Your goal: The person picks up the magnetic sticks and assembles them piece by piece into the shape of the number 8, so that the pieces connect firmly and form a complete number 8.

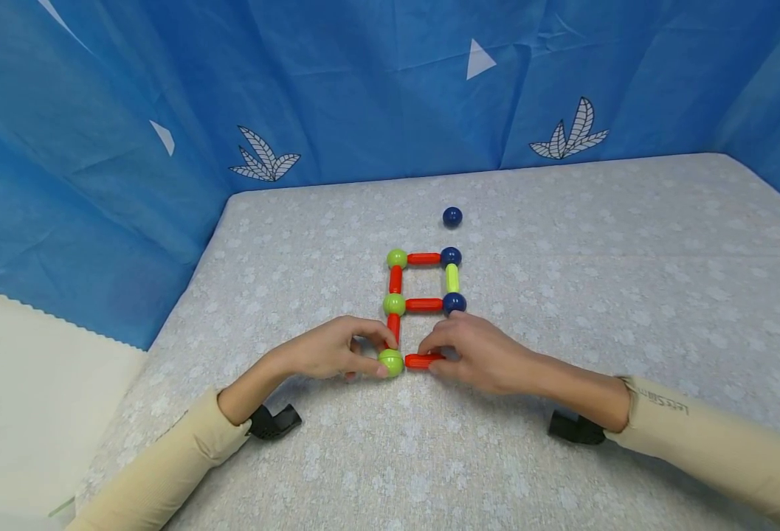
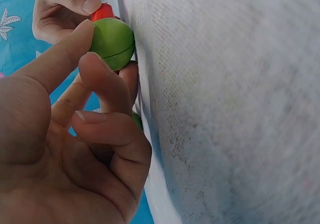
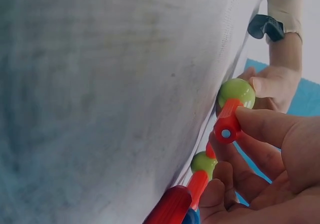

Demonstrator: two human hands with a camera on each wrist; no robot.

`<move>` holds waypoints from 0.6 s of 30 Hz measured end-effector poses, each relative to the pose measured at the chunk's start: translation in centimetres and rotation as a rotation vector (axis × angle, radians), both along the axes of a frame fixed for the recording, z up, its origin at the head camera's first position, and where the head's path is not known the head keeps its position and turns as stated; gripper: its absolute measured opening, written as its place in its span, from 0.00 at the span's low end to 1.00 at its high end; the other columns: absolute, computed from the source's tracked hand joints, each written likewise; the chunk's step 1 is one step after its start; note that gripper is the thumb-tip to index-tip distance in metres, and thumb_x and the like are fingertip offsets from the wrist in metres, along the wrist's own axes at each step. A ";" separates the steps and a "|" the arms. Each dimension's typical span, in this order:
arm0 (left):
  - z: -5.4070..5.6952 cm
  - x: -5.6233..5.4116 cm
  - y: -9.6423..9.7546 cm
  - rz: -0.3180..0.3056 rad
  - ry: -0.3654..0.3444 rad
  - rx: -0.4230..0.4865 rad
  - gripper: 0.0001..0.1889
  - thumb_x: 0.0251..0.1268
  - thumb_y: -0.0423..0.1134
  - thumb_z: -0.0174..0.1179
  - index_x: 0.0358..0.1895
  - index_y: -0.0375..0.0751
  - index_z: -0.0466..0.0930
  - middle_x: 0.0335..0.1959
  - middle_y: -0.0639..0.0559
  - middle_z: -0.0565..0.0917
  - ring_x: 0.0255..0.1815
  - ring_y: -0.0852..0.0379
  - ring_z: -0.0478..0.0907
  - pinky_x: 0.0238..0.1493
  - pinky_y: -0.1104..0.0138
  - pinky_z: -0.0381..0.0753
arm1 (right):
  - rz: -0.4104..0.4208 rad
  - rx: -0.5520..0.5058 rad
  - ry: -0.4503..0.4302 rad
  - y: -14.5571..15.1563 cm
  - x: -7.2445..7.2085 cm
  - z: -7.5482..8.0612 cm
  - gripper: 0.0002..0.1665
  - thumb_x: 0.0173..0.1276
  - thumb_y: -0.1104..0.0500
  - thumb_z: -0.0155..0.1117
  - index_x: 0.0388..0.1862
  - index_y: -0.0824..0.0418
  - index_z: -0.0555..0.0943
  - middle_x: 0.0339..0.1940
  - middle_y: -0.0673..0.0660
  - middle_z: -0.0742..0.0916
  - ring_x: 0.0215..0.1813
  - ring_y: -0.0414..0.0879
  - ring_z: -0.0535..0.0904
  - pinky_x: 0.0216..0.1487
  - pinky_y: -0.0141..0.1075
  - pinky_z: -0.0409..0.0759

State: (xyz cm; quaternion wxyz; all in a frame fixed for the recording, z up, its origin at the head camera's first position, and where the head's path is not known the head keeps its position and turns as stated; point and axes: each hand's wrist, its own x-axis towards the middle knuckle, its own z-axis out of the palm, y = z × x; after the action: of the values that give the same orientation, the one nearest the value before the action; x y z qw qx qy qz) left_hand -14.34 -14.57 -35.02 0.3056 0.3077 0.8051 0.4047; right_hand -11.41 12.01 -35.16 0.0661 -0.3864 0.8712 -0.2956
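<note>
My left hand (image 1: 333, 348) holds a light green ball (image 1: 390, 362) at the near left corner of a frame of magnetic rods and balls, thumb on its near side. My right hand (image 1: 479, 355) pinches a red magnetic rod (image 3: 229, 120) between thumb and fingers; its one end is right at that green ball, and its other end shows a round metal tip in the right wrist view. A second red rod (image 1: 393, 327) runs from the held ball back to the middle green ball (image 1: 394, 304). Behind my right fingertips sits a dark blue ball (image 1: 454, 302).
The far part is a closed square, with a green ball (image 1: 397, 258), a blue ball (image 1: 451, 257), red rods (image 1: 424, 259) and a yellow-green rod (image 1: 452, 279). A loose blue ball (image 1: 452, 217) lies behind it on the patterned tablecloth (image 1: 595, 258). A blue curtain (image 1: 390, 96) hangs at the back.
</note>
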 end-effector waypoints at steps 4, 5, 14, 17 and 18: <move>0.0 0.0 0.0 0.001 0.000 -0.003 0.14 0.64 0.40 0.69 0.51 0.47 0.81 0.45 0.51 0.81 0.22 0.55 0.76 0.25 0.62 0.79 | 0.007 -0.005 -0.005 -0.1 0.0 -0.1 0.10 0.62 0.63 0.73 0.42 0.54 0.88 0.38 0.42 0.86 0.42 0.42 0.77 0.46 0.39 0.73; 0.0 0.0 0.0 0.001 0.001 -0.004 0.14 0.64 0.40 0.69 0.51 0.47 0.81 0.45 0.51 0.81 0.22 0.55 0.76 0.25 0.62 0.79 | 0.009 -0.005 -0.007 -0.1 0.0 -0.1 0.10 0.62 0.63 0.72 0.42 0.54 0.88 0.38 0.42 0.86 0.42 0.41 0.77 0.46 0.39 0.73; -0.1 0.0 0.0 -0.001 0.001 0.001 0.14 0.64 0.40 0.68 0.51 0.47 0.81 0.45 0.51 0.81 0.21 0.55 0.75 0.25 0.62 0.79 | 0.004 0.002 -0.023 -0.1 0.1 0.0 0.09 0.63 0.63 0.72 0.42 0.53 0.87 0.39 0.42 0.86 0.43 0.43 0.76 0.46 0.39 0.74; -0.1 0.0 0.0 -0.006 0.002 0.002 0.14 0.64 0.40 0.68 0.51 0.47 0.81 0.45 0.51 0.81 0.21 0.55 0.75 0.25 0.62 0.79 | 0.002 0.005 -0.024 -0.1 0.1 0.0 0.09 0.63 0.62 0.72 0.42 0.53 0.88 0.39 0.42 0.86 0.43 0.43 0.76 0.46 0.39 0.74; -0.1 0.0 0.0 -0.008 0.002 0.002 0.14 0.64 0.40 0.68 0.51 0.47 0.81 0.45 0.51 0.81 0.21 0.55 0.75 0.25 0.62 0.79 | 0.002 0.006 -0.024 -0.1 0.0 0.0 0.09 0.63 0.62 0.72 0.42 0.53 0.88 0.39 0.42 0.86 0.43 0.43 0.76 0.46 0.39 0.74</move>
State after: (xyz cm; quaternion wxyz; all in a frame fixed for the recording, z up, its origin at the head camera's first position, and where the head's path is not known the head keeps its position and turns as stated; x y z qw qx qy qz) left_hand -14.34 -14.55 -35.10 0.3058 0.3116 0.8038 0.4041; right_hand -11.37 11.87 -35.21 0.0779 -0.3836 0.8709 -0.2973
